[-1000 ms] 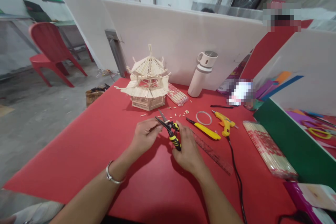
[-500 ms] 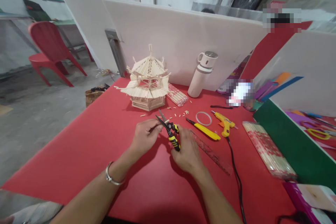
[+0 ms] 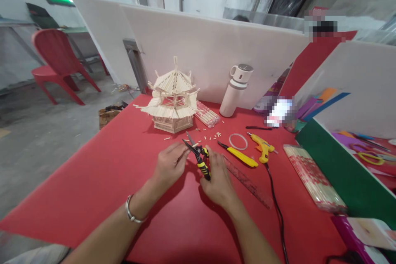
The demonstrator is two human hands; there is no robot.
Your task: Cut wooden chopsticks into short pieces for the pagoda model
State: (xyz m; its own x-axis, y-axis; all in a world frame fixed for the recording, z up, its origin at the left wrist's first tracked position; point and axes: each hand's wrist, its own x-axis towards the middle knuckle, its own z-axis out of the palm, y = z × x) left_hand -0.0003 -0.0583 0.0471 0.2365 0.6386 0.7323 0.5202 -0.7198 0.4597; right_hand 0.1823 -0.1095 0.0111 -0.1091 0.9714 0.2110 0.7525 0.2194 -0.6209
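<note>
My right hand is wrapped round the yellow and black handles of the pliers, whose pointed jaws stand apart. Close to those jaws, my left hand pinches a small pale stick that lies between the blades. A pagoda model of wooden sticks stands behind my hands on the red table. Short cut stick pieces lie scattered in front of it.
A yellow cutter, a clear ring, a glue gun with a black cord and a clear ruler lie right. Behind stands a white bottle. Stick packs lie far right.
The view has shifted slightly, so the scene sits a little lower and further left. Both hands keep their hold, nearly unmoved relative to the pliers and stick.
</note>
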